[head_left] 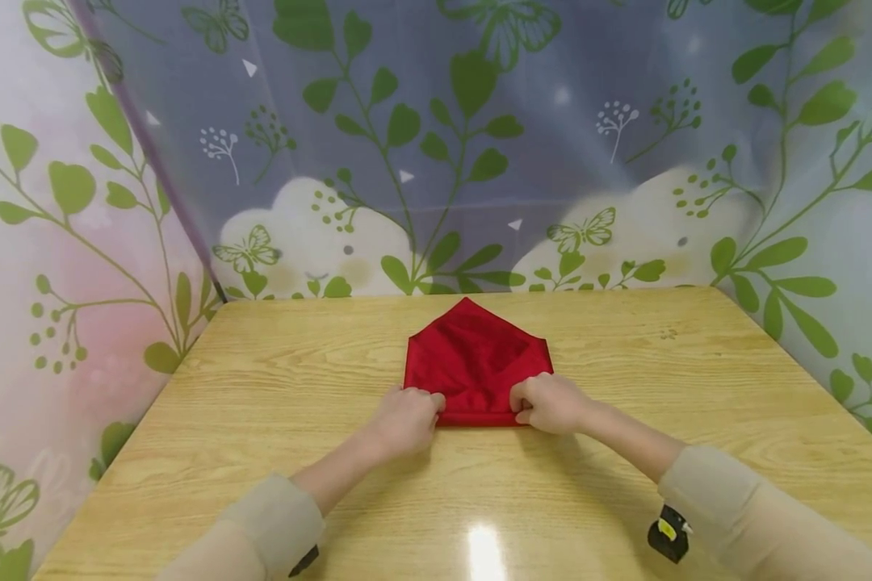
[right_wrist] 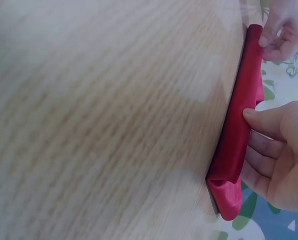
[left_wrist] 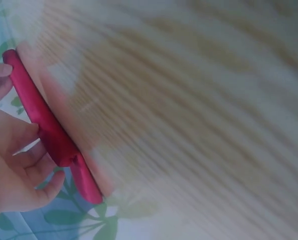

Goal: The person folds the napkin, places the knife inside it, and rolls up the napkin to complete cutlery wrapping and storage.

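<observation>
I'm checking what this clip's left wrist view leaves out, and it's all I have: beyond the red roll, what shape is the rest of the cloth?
Observer: In the head view, the cloth spreads away from the person, past the roll, and narrows to a single point.

Operator: Where does that point lie on the table?

Observer: Very near the far edge, roughly mid-width; I can't tell whether it touches the edge.

Operator: And is there anything by the right sleeve?

Observer: Yes, a small black device with a yellow patch shows beside the cuff in the head view.
</observation>
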{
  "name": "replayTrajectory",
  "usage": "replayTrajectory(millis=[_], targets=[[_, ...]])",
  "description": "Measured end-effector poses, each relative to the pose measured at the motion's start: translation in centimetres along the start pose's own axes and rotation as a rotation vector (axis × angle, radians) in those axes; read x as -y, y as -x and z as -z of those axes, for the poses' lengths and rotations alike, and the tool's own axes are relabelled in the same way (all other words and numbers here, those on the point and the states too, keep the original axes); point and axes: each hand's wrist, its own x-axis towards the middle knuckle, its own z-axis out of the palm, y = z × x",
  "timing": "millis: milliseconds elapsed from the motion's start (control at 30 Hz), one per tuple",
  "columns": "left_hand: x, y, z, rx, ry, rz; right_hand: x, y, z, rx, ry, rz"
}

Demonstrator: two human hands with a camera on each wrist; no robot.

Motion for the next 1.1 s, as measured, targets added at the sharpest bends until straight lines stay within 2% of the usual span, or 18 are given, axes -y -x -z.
replayTrajectory(millis=[333, 533, 633, 800, 1100], targets=[[-0.4, -0.1, -0.2, 0.009, -0.073, 0.042, -0.1, -0.6, 0.2, 0.023, -0.045, -0.014], [-0.5, -0.3, -0.2, -0.031, -0.171, 0.001, 0.2, -0.5, 0.1, 0.003, -0.018, -0.067], [-0.5, -0.4, -0.3, -0.051, -0.19, -0.022, 0.4, -0.3, -0.2, -0.039, 0.07, -0.057], [-0.4, -0.5, -0.3, -0.045, -0.162, -0.018, 1.0, 0.3, -1.1, -0.124, 0.284, 0.02], [-0.5, -0.5, -0.3, -0.024, -0.108, -0.007, 1.2, 1.1, -1.9, -0.194, 0.412, 0.113]])
